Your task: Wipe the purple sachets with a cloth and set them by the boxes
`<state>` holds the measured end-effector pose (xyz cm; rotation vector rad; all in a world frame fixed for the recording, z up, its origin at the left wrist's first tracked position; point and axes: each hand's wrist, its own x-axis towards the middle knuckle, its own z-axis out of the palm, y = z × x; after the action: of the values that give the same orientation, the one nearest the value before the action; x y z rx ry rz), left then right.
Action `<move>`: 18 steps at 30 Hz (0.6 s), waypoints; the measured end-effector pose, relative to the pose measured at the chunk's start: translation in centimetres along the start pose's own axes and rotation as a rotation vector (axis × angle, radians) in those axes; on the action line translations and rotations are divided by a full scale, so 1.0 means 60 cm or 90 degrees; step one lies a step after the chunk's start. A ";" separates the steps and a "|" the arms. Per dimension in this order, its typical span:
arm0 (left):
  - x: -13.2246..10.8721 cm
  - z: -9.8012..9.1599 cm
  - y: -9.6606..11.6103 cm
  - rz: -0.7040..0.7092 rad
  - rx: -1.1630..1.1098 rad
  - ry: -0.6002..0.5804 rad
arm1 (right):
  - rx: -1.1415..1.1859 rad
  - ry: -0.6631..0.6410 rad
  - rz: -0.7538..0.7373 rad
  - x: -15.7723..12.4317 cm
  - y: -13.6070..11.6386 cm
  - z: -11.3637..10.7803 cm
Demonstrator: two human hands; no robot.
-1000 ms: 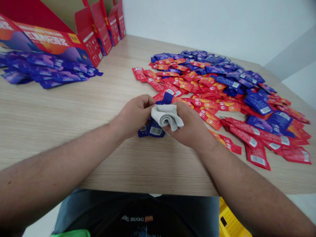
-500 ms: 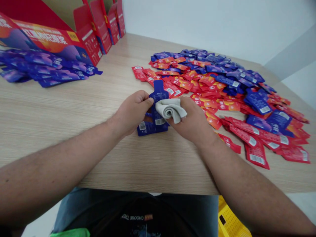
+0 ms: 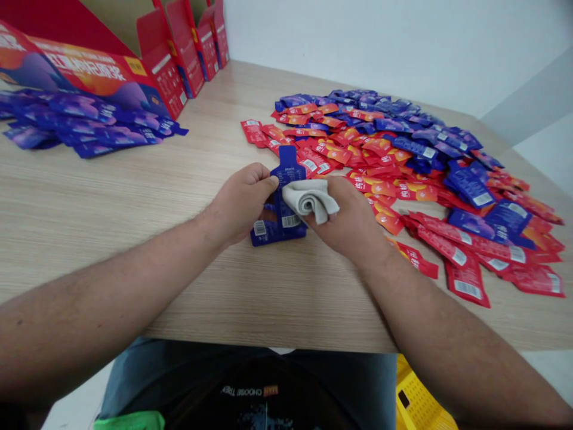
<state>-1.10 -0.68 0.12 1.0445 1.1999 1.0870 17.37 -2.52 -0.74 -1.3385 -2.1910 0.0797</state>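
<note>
Just above the table (image 3: 250,298), my left hand (image 3: 245,203) is closed on the left edge of a blue sachet (image 3: 286,170), its thumb on the printed face. The sachet's narrow neck points away from me and a white barcode shows near its lower end. Another blue sachet (image 3: 264,236) lies beneath it, partly covered; whether it is held too I cannot tell. My right hand (image 3: 347,215) grips a rolled grey-white cloth (image 3: 308,197), which rests against the right side of the upper sachet.
A wide heap of red sachets (image 3: 344,155) and blue sachets (image 3: 416,146) spreads over the right side. At the left, more blue sachets (image 3: 89,122) are piled before several open red boxes (image 3: 168,83). A yellow plastic crate (image 3: 416,394) stands below the table's front edge.
Both hands keep the same hold on the sachet and the cloth. The whole view has shifted very slightly; nothing else visibly differs.
</note>
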 end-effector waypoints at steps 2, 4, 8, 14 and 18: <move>-0.001 0.000 0.002 0.001 -0.004 0.011 | 0.012 -0.016 -0.015 0.000 -0.002 0.000; -0.001 0.000 0.001 0.015 0.015 0.029 | 0.026 -0.095 -0.069 -0.002 -0.005 0.000; 0.001 -0.001 0.003 0.011 0.006 0.018 | 0.016 -0.045 -0.033 -0.003 -0.007 0.001; 0.000 0.000 0.009 0.009 0.022 0.045 | 0.022 -0.142 -0.087 -0.003 -0.010 0.000; -0.001 0.000 0.013 0.008 -0.034 0.022 | 0.006 -0.040 -0.016 -0.003 -0.010 0.002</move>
<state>-1.16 -0.63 0.87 0.9972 1.1872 1.1442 16.89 -2.93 -0.72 -1.3202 -2.2560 0.1234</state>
